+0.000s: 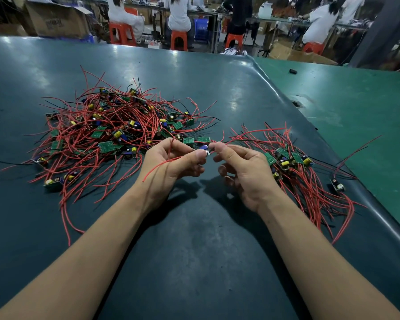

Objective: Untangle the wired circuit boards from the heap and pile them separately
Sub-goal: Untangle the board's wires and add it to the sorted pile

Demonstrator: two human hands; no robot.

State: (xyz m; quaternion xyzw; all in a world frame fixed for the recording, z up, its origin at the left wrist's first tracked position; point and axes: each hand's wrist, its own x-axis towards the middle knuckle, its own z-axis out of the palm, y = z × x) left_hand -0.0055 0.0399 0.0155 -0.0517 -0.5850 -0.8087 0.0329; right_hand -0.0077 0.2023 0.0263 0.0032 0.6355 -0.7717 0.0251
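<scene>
A tangled heap of small green circuit boards with red and black wires lies on the dark mat, left of centre. A smaller pile of the same boards lies to the right. Between them, my left hand and my right hand hold one small wired board above the mat. My left hand pinches it with red wires running through its fingers. My right hand pinches the other side, where a red and a black wire lead off to the right.
One loose board lies near the mat's right edge. Beyond it is a green table surface with a small black object. Several people sit on orange stools at benches in the background.
</scene>
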